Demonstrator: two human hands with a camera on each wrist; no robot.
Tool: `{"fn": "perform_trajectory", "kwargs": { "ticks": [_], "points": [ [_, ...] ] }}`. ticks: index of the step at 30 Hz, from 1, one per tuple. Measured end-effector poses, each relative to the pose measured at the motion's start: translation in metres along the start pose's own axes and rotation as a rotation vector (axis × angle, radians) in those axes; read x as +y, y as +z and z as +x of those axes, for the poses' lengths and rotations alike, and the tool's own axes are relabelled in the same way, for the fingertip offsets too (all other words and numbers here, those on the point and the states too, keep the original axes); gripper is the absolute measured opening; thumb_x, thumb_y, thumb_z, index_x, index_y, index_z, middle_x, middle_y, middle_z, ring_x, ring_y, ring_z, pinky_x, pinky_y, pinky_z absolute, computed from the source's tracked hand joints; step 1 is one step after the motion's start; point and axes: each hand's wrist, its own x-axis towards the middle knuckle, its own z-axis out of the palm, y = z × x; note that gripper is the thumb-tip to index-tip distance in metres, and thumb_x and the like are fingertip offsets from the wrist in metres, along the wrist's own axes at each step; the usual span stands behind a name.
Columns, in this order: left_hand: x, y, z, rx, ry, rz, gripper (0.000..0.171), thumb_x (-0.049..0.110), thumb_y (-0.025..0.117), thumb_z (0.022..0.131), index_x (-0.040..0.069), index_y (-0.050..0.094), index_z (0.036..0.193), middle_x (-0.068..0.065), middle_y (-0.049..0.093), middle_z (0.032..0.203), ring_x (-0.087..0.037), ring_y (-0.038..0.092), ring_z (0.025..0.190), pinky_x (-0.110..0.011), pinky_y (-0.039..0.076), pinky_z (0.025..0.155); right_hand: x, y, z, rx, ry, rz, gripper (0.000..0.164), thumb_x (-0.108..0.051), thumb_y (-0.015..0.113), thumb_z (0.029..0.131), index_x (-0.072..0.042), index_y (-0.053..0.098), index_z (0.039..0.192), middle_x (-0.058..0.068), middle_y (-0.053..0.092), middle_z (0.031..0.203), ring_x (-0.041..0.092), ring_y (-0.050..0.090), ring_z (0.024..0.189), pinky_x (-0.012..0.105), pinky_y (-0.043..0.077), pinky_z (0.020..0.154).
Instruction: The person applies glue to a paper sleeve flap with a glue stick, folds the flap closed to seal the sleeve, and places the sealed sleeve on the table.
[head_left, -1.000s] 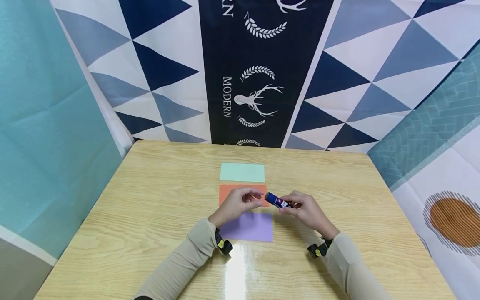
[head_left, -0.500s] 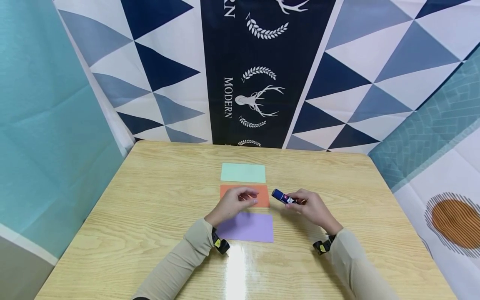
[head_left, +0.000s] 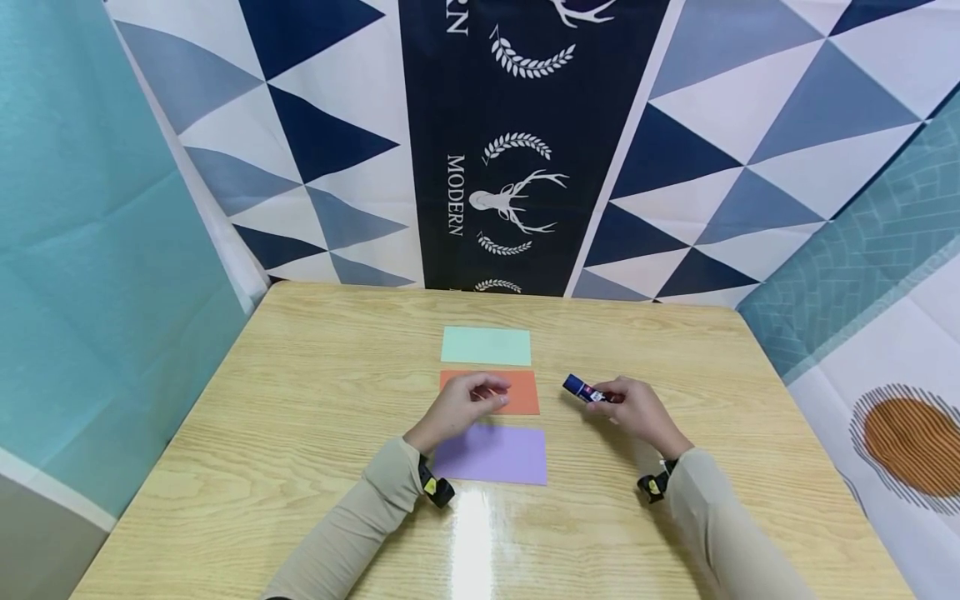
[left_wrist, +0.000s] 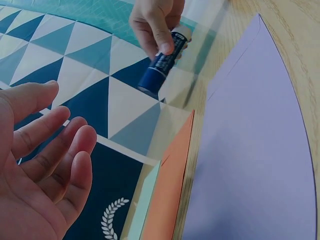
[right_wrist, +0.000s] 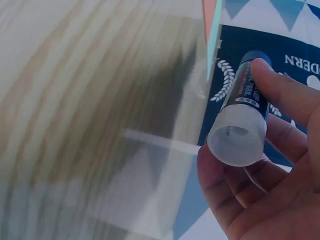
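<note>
In the head view my right hand [head_left: 637, 408] grips a dark blue glue stick [head_left: 581, 388] above the table, right of the paper sheets. Its blue cap end points up and left; in the right wrist view the hollow whitish base [right_wrist: 237, 135] faces the camera, with thumb and fingers around the label. My left hand [head_left: 457, 408] hovers with relaxed, slightly bent fingers over an orange sheet [head_left: 525, 393] and holds nothing. A purple sheet [head_left: 510, 458] lies nearest me, partly under the left wrist. Farthest back is a mint green sheet [head_left: 486, 346].
The sheets lie in a column on a wood-grain table [head_left: 315, 375]. Behind the table's far edge hangs a patterned cloth [head_left: 360, 208] with triangles and a deer print. A teal cloth [head_left: 120, 250] covers the left side.
My right hand has carried the glue stick to the right, away from the left hand and the orange sheet. The left hand has drifted slightly left. The sheets stay put.
</note>
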Motion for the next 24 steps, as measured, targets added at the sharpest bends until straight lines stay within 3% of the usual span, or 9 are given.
{"fn": "perform_trajectory", "kwargs": {
  "ticks": [17,24],
  "points": [
    [0.002,0.004,0.001,-0.003,0.016,0.004,0.027,0.019,0.065,0.094,0.002,0.068,0.114,-0.008,0.072,0.105,-0.019,0.063,0.087,-0.021,0.050,0.074,0.024,0.002,0.006,-0.057,0.089,-0.103,0.040,-0.024,0.076,0.084,0.003,0.070,0.113,0.019,0.069,0.102,0.019,0.057,0.079,0.029,0.045,0.067],
    [0.003,0.007,0.001,-0.007,0.005,0.007,0.026,0.018,0.065,0.094,0.002,0.068,0.113,-0.008,0.072,0.104,-0.011,0.060,0.083,-0.021,0.050,0.073,0.022,0.001,0.005,-0.085,0.137,-0.102,0.042,-0.024,0.076,0.084,0.003,0.069,0.115,0.019,0.068,0.103,0.021,0.058,0.082,0.030,0.045,0.068]
  ]
}}
